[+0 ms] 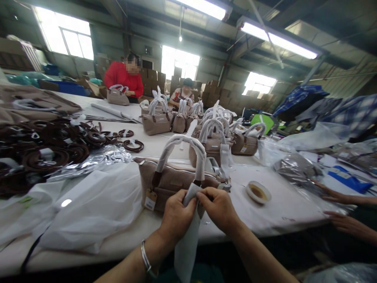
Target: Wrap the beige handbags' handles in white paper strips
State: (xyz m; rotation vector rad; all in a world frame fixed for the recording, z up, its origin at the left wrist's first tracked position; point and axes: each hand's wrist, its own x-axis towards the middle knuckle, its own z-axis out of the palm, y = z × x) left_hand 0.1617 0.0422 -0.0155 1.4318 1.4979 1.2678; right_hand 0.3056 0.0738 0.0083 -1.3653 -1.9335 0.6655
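A taupe handbag (pixel 172 184) stands upright at the table's front edge, its arched handles (pixel 182 143) wrapped in white material. A tan tag (pixel 150 199) hangs at its left side. In front of the bag's right handle base, my left hand (pixel 178 212) pinches a white strip (pixel 187 243), whose lower part hangs down past the table edge. My right hand (pixel 219 206) touches the upper part of the same strip, thumb and finger pressed together. Both hands are close together, and the strip's upper end lies against the handle base.
Coiled brown straps (pixel 53 153) and white sheeting (pixel 97 208) lie left. More wrapped bags (pixel 157 122) stand behind. A round dish (pixel 258 192) sits right, near another person's hands (pixel 338 208). A person in red (pixel 138 80) and another person (pixel 184 94) are across the table.
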